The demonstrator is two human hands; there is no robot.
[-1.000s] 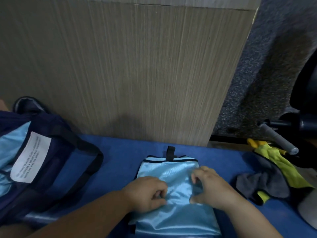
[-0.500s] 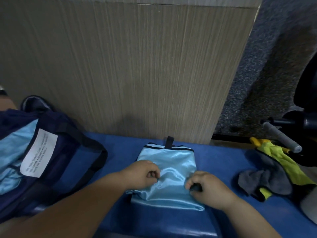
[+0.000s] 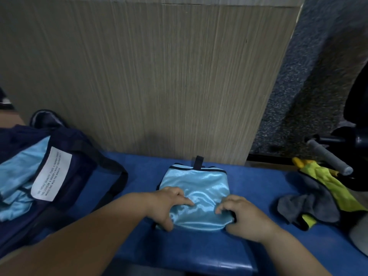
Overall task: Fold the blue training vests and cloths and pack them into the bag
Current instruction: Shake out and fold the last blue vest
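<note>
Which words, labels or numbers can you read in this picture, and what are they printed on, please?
White label on the dark blue bag: a few lines of dark capital print, too small and blurred to quote.
No other text, brand, number or sign can be seen.

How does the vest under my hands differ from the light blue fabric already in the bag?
The vest on the bench is a neat, smooth folded rectangle; the fabric in the bag lies loose and rumpled. The left hand and right hand grip the vest's near edge; the bag's fabric is untouched. Both are light blue with dark trim.
</note>
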